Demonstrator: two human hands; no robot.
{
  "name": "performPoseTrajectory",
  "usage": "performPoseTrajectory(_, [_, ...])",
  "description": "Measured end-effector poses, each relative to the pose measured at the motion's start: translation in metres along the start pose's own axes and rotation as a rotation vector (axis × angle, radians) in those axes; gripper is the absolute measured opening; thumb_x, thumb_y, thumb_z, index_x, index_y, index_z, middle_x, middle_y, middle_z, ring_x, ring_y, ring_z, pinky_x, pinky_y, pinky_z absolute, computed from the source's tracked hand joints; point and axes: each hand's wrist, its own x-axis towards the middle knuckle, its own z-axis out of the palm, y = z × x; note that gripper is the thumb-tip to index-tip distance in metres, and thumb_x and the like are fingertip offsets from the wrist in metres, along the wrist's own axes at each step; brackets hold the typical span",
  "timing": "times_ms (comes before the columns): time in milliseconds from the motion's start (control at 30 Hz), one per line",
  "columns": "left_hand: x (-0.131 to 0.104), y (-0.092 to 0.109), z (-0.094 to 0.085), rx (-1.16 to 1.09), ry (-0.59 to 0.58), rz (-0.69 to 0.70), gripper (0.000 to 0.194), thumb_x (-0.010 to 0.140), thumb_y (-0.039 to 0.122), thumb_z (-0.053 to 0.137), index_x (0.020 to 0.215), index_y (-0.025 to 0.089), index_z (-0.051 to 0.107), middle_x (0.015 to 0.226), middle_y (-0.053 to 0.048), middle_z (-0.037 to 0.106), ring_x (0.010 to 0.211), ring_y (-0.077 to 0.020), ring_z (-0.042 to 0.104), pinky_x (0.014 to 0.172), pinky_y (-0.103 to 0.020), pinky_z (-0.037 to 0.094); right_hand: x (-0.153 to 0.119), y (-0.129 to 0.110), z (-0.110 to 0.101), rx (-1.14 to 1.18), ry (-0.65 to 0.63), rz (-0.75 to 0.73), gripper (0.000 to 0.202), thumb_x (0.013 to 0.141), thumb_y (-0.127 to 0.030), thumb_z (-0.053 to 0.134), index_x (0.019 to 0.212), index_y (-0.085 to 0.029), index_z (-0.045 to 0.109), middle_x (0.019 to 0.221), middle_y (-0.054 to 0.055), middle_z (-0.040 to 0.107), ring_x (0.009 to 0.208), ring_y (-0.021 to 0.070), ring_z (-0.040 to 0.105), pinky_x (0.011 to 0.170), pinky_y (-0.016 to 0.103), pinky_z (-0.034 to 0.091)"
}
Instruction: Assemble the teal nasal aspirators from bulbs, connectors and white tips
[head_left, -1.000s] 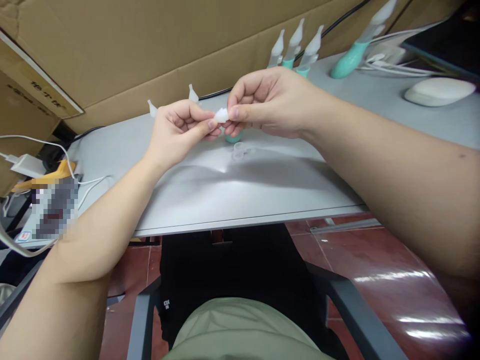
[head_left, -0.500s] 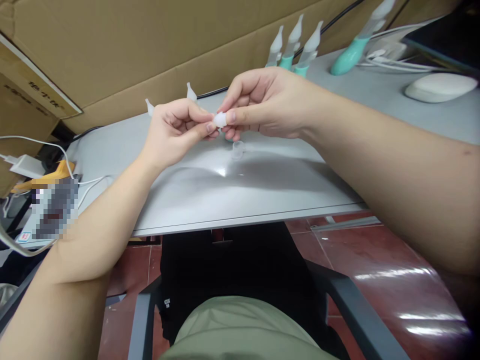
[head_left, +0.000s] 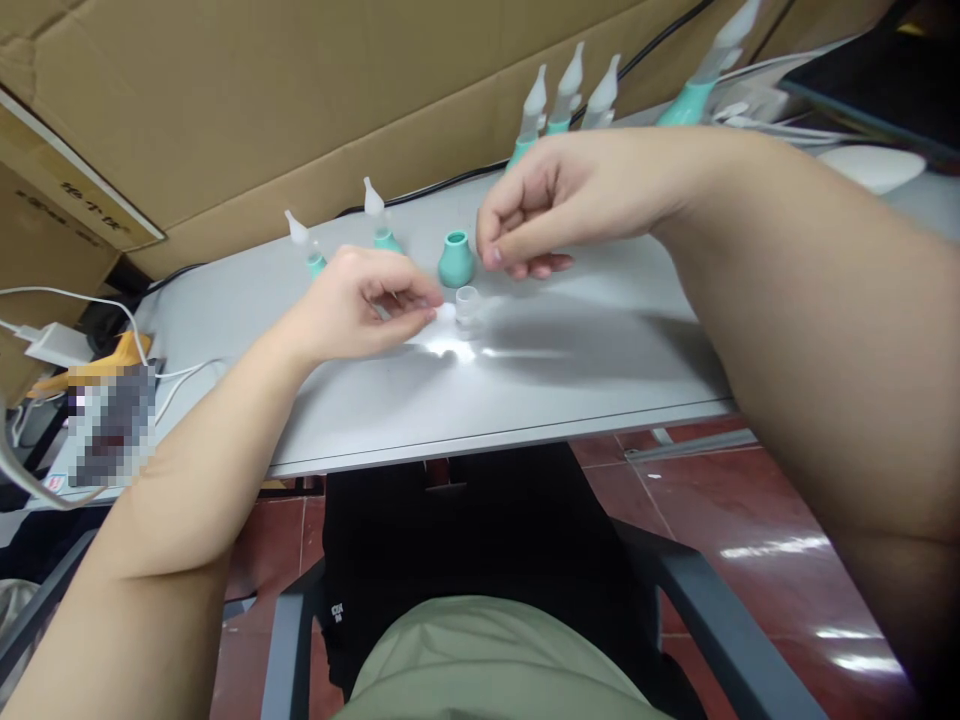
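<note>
My left hand (head_left: 382,305) pinches a small white piece (head_left: 445,313) low over the table, just left of a clear plastic cup-like part (head_left: 467,305). Behind that clear part stands a teal bulb (head_left: 456,262) with an open top. My right hand (head_left: 529,215) hangs to the right of the bulb, its fingers curled with thumb and fingertip close together; whether anything is between them is too small to make out. Two white-tipped teal bulbs, one at the left (head_left: 298,232) and one nearer the middle (head_left: 376,210), stand behind my left hand.
More white-tipped teal bulbs (head_left: 534,105) stand at the back right, beside a white mouse (head_left: 874,168) and a dark device (head_left: 877,85). A phone (head_left: 112,425), white cables and a yellow object (head_left: 97,365) lie left. Cardboard (head_left: 300,100) borders the back.
My hands have parted. The left has moved down toward the table with the white piece, and the right has drawn away to the right. The teal bulb between them now shows.
</note>
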Motion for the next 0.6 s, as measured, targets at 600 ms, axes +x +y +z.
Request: performPoseTrajectory(600, [0.003, -0.005, 0.028, 0.129, 0.000, -0.180, 0.012, 0.105, 0.030, 0.083, 0.109, 0.024, 0.093, 0.080, -0.002, 0.078, 0.065, -0.0151, 0.062, 0.066, -0.034, 0.053, 0.015, 0.001, 0.013, -0.475, -0.002, 0.366, 0.035, 0.097, 0.014, 0.086, 0.083, -0.018, 0.086, 0.060, -0.008, 0.070, 0.044, 0.0075, 0.060, 0.047, 0.021, 0.039])
